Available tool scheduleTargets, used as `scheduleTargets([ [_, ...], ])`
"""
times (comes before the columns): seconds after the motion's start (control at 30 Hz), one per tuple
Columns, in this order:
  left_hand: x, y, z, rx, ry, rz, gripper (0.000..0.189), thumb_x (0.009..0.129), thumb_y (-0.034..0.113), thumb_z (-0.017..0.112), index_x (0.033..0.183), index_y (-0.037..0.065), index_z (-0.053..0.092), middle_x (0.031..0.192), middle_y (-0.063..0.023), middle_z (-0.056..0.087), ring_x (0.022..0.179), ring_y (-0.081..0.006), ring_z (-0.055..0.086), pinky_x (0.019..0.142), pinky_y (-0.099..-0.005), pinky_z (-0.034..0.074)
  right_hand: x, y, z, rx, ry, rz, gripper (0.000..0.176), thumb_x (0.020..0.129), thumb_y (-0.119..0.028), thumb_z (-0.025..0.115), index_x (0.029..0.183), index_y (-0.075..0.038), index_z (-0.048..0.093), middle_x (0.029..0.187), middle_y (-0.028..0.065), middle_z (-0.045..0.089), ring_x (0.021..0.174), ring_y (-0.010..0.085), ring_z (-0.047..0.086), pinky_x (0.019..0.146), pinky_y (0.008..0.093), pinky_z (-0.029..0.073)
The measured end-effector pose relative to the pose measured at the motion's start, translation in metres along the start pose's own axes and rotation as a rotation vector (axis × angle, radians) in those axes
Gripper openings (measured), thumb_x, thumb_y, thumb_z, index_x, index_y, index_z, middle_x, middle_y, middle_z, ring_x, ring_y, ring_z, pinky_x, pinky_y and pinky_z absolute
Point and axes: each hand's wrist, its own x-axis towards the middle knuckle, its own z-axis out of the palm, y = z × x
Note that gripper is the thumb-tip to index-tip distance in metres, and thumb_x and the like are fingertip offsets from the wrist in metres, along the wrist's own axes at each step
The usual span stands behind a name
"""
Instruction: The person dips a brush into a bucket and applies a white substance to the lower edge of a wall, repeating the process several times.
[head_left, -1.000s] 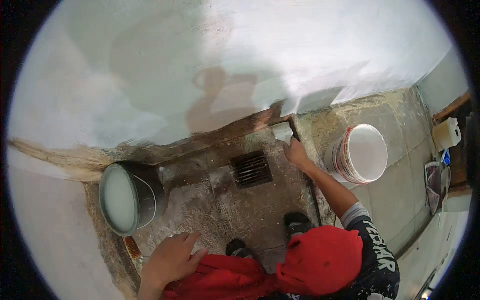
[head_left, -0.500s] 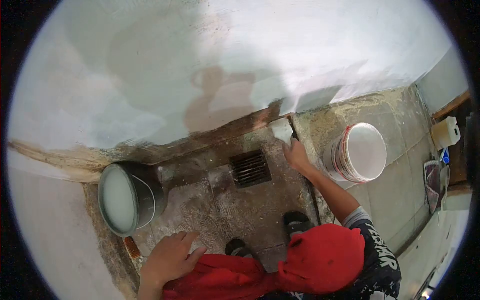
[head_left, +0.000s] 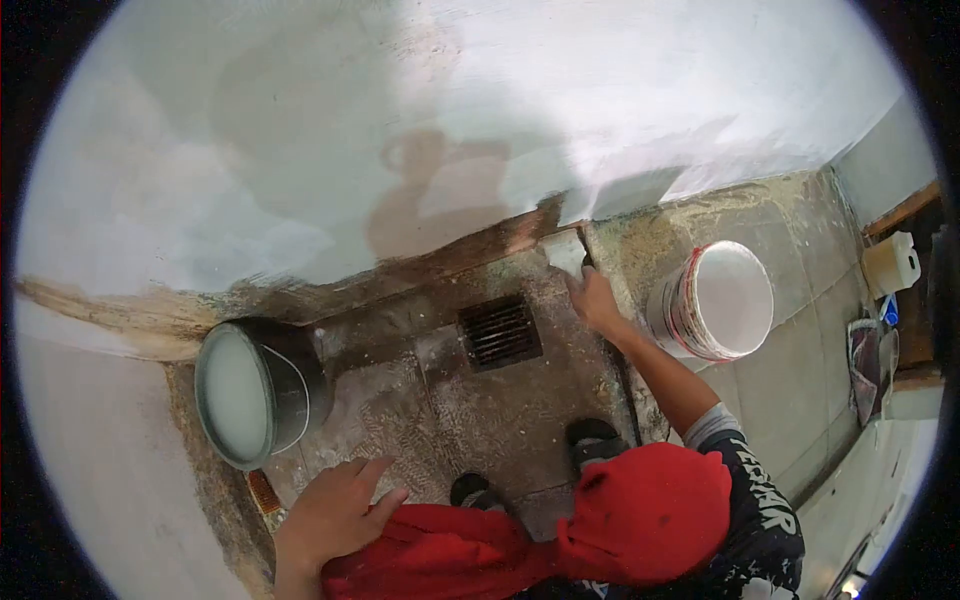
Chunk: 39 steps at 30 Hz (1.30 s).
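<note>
My right hand (head_left: 597,305) grips a wide, flat paintbrush (head_left: 564,250) with a whitish head. The brush is low down, just above the dark floor strip at the foot of the white wall (head_left: 320,120). My left hand (head_left: 335,515) hovers near my red-clothed knee, fingers loosely spread, with nothing in it. A white bucket (head_left: 735,300) with red marks round its outside stands to the right of my right forearm. Past my left hand is a dark bucket (head_left: 235,395) with a wire handle, holding whitish liquid.
A square metal drain grate (head_left: 500,333) is set in the tiled floor between my feet and the wall. An orange-brown brush (head_left: 263,492) lies by the dark bucket. At far right stand a yellowish jug (head_left: 890,265) and a patterned cloth (head_left: 864,370). A raised floor edge runs beside my right foot.
The view has shifted very slightly. My left hand has moved a little to the left; my right hand and the paintbrush stay at almost the same place.
</note>
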Motion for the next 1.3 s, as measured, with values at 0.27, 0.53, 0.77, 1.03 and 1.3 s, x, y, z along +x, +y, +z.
scheduleTargets([
  [0.27, 0.002, 0.003, -0.003, 0.011, -0.001, -0.032, 0.052, 0.1, 0.041, 0.053, 0.137, 0.005, 0.051, 0.117, -0.0241, 0.063, 0.111, -0.042, 0.06, 0.096, -0.049, 0.047, 0.014, 0.009, 0.003, 0.008, -0.08, 0.033, 0.038, 0.091, -0.028, 0.067, 0.097, 0.01, 0.063, 0.096, 0.0356, 0.064, 0.099, 0.0512, 0.061, 0.082, 0.0509, 0.049],
  [0.53, -0.003, 0.001, -0.005, -0.035, -0.019, -0.078, 0.05, 0.1, 0.04, 0.053, 0.138, 0.008, 0.051, 0.127, -0.0234, 0.061, 0.117, -0.0419, 0.058, 0.101, -0.0476, 0.045, -0.013, -0.01, -0.024, 0.083, 0.03, -0.058, 0.04, 0.091, -0.031, 0.066, 0.093, 0.009, 0.063, 0.089, 0.0329, 0.065, 0.091, 0.0498, 0.064, 0.078, 0.0507, 0.049],
  [0.77, -0.002, 0.001, -0.005, 0.011, 0.092, 0.071, 0.05, 0.097, 0.036, 0.057, 0.133, 0.002, 0.054, 0.105, -0.0242, 0.065, 0.1, -0.0413, 0.062, 0.087, -0.0468, 0.05, 0.009, 0.001, -0.008, -0.048, -0.034, -0.002, 0.039, 0.092, -0.03, 0.065, 0.093, 0.009, 0.063, 0.091, 0.0328, 0.065, 0.09, 0.0497, 0.064, 0.078, 0.0518, 0.049],
  [1.03, -0.003, -0.002, -0.006, -0.036, -0.003, -0.046, 0.051, 0.1, 0.04, 0.053, 0.139, 0.008, 0.05, 0.121, -0.0243, 0.062, 0.114, -0.0428, 0.059, 0.097, -0.0494, 0.046, -0.018, -0.021, -0.039, 0.112, 0.105, -0.071, 0.039, 0.091, -0.029, 0.065, 0.094, 0.01, 0.064, 0.089, 0.0338, 0.065, 0.089, 0.0498, 0.064, 0.078, 0.0495, 0.049],
  [1.3, -0.002, -0.002, -0.004, -0.016, 0.028, 0.021, 0.051, 0.099, 0.038, 0.054, 0.137, 0.004, 0.051, 0.116, -0.0238, 0.063, 0.108, -0.0417, 0.06, 0.093, -0.0478, 0.048, -0.001, 0.002, -0.014, -0.014, -0.057, 0.023, 0.037, 0.09, -0.028, 0.066, 0.092, 0.009, 0.062, 0.091, 0.0339, 0.065, 0.092, 0.051, 0.063, 0.079, 0.052, 0.049],
])
